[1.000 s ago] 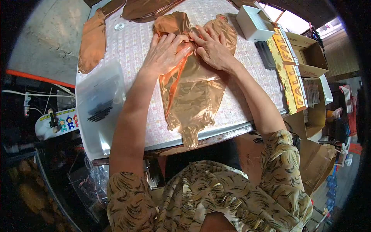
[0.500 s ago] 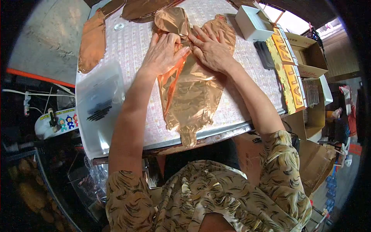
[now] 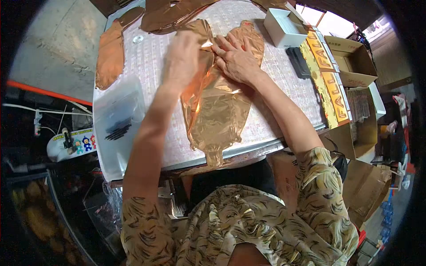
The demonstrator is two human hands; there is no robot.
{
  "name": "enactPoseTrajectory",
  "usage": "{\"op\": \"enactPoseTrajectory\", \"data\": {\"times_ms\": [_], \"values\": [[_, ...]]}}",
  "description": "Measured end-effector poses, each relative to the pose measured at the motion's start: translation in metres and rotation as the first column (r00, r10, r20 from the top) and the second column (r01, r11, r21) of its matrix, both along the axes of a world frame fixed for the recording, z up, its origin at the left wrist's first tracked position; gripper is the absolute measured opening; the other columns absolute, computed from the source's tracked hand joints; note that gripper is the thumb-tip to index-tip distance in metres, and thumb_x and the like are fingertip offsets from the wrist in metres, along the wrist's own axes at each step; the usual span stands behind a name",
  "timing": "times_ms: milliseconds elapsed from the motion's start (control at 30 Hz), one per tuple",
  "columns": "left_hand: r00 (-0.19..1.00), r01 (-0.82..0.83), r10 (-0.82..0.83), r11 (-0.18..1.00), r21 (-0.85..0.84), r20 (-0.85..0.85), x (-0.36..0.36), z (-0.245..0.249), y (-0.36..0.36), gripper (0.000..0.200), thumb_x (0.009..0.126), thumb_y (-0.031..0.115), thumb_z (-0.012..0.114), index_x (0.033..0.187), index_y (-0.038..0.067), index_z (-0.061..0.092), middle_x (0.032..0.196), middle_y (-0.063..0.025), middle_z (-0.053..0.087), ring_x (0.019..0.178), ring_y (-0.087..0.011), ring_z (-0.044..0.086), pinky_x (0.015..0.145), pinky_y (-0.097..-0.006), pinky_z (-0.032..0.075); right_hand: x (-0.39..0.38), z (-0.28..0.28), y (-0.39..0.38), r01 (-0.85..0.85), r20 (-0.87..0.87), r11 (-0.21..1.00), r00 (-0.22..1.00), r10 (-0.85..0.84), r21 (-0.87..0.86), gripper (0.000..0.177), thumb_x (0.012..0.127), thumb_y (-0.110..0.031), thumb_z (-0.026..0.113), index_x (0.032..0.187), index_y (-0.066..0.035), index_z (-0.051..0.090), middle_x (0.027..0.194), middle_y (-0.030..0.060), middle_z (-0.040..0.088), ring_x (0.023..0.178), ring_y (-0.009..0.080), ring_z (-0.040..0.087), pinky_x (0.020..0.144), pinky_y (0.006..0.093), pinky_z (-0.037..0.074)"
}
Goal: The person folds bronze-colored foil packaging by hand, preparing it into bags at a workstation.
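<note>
A flat copper-coloured foil balloon (image 3: 217, 117) lies creased on the table, its narrow neck by the front edge. My right hand (image 3: 239, 64) presses flat on its upper right part with the fingers spread. Over the upper left part of the foil is my left hand (image 3: 181, 60), smeared by motion. Its fingers cannot be made out, nor whether it touches the foil. Between the two hands, a folded piece of the foil points up and away from me.
More copper foil balloons (image 3: 110, 60) lie at the left and far edges. A clear plastic sleeve (image 3: 117, 104) rests at left. On the right are a white box (image 3: 287, 32), a black tray (image 3: 298, 62), packages printed "FALL" (image 3: 329, 75) and a cardboard box (image 3: 350, 60).
My left hand has lifted off its grip near the fold and moved slightly up, now blurred. The foil's upper fold has shifted and narrowed. My right hand stays nearly in place.
</note>
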State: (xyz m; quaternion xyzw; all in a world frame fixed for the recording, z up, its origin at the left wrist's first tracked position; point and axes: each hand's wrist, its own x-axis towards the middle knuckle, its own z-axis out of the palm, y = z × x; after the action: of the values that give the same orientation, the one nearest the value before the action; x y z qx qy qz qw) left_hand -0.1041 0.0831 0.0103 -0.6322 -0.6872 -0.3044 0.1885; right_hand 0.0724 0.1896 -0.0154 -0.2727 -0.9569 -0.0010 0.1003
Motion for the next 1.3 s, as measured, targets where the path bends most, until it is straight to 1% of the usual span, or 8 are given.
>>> {"op": "enactPoseTrajectory", "data": {"times_ms": [33, 133, 233, 500, 600, 733, 1033, 1300], "values": [[0.980, 0.200, -0.199, 0.974, -0.102, 0.022, 0.002, -0.007, 0.004, 0.027, 0.097, 0.012, 0.059, 0.123, 0.007, 0.057, 0.124, -0.0172, 0.058, 0.118, -0.0361, 0.055, 0.099, -0.0462, 0.047, 0.000, 0.001, -0.001, -0.004, -0.003, 1.000, 1.000, 0.004, 0.002, 0.051, 0.107, -0.039, 0.039, 0.153, -0.019, 0.049, 0.167, 0.0080, 0.030, 0.155, 0.0354, 0.024, 0.123, 0.0653, 0.014], [0.937, 0.324, -0.302, 0.940, -0.111, 0.176, 0.015, -0.020, 0.010, 0.026, 0.099, 0.011, 0.055, 0.125, 0.007, 0.057, 0.127, -0.0174, 0.059, 0.124, -0.0357, 0.053, 0.105, -0.0466, 0.045, 0.000, 0.003, 0.000, 0.007, -0.003, 1.000, 1.000, -0.007, -0.010, 0.051, 0.107, -0.040, 0.040, 0.152, -0.019, 0.049, 0.166, 0.0086, 0.031, 0.154, 0.0351, 0.025, 0.123, 0.0648, 0.014], [0.941, 0.266, -0.206, 0.941, -0.211, 0.268, 0.019, -0.023, 0.004, 0.027, 0.100, 0.013, 0.054, 0.127, 0.006, 0.056, 0.129, -0.0185, 0.059, 0.128, -0.0370, 0.051, 0.108, -0.0466, 0.043, 0.001, -0.001, 0.002, 0.002, -0.029, 1.000, 1.000, -0.003, -0.022, 0.050, 0.106, -0.039, 0.041, 0.152, -0.021, 0.050, 0.166, 0.0096, 0.032, 0.154, 0.0356, 0.026, 0.122, 0.0654, 0.014], [0.950, 0.256, -0.233, 0.963, -0.088, 0.209, 0.020, -0.030, 0.004, 0.027, 0.099, 0.011, 0.058, 0.124, 0.002, 0.055, 0.119, -0.0185, 0.058, 0.117, -0.0395, 0.055, 0.102, -0.0478, 0.046, 0.002, -0.003, 0.010, -0.006, -0.092, 0.989, 0.996, -0.008, -0.151, 0.047, 0.105, -0.037, 0.042, 0.149, -0.026, 0.054, 0.164, 0.0114, 0.036, 0.152, 0.0397, 0.027, 0.120, 0.0692, 0.014], [0.940, 0.262, -0.199, 0.942, -0.209, 0.278, 0.016, -0.034, 0.006, 0.028, 0.100, 0.017, 0.055, 0.122, 0.001, 0.053, 0.123, -0.0211, 0.054, 0.120, -0.0406, 0.052, 0.105, -0.0493, 0.044, -0.001, -0.003, 0.014, 0.002, -0.132, 0.985, 0.991, -0.026, -0.174, 0.046, 0.105, -0.038, 0.043, 0.147, -0.026, 0.057, 0.163, 0.0112, 0.036, 0.152, 0.0411, 0.027, 0.119, 0.0710, 0.014], [0.944, 0.265, -0.219, 0.948, -0.174, 0.247, 0.017, -0.033, 0.003, 0.030, 0.099, 0.017, 0.055, 0.123, -0.001, 0.052, 0.125, -0.0216, 0.054, 0.121, -0.0400, 0.052, 0.106, -0.0485, 0.044, -0.016, -0.001, 0.035, -0.002, -0.099, 0.979, 0.995, -0.019, -0.206, 0.047, 0.104, -0.042, 0.045, 0.147, -0.028, 0.057, 0.165, 0.0083, 0.034, 0.153, 0.0410, 0.025, 0.118, 0.0723, 0.015], [0.932, 0.267, -0.204, 0.945, -0.189, 0.300, 0.016, -0.040, 0.006, 0.029, 0.100, 0.017, 0.054, 0.123, 0.000, 0.053, 0.126, -0.0207, 0.054, 0.122, -0.0395, 0.053, 0.107, -0.0472, 0.044, -0.068, -0.012, 0.080, 0.092, 0.033, 0.994, 0.995, -0.091, -0.050, 0.048, 0.104, -0.045, 0.041, 0.148, -0.034, 0.054, 0.165, 0.0076, 0.033, 0.152, 0.0422, 0.026, 0.117, 0.0748, 0.015], [0.945, 0.244, -0.201, 0.959, -0.146, 0.256, 0.018, -0.037, 0.002, 0.031, 0.100, 0.015, 0.054, 0.128, 0.001, 0.054, 0.126, -0.0186, 0.056, 0.121, -0.0381, 0.053, 0.108, -0.0466, 0.042, -0.091, -0.023, 0.115, 0.118, 0.011, 0.993, 0.993, -0.118, -0.003, 0.050, 0.103, -0.044, 0.040, 0.151, -0.036, 0.049, 0.154, 0.0059, 0.044, 0.136, 0.0373, 0.046, 0.105, 0.0753, 0.029]]}}
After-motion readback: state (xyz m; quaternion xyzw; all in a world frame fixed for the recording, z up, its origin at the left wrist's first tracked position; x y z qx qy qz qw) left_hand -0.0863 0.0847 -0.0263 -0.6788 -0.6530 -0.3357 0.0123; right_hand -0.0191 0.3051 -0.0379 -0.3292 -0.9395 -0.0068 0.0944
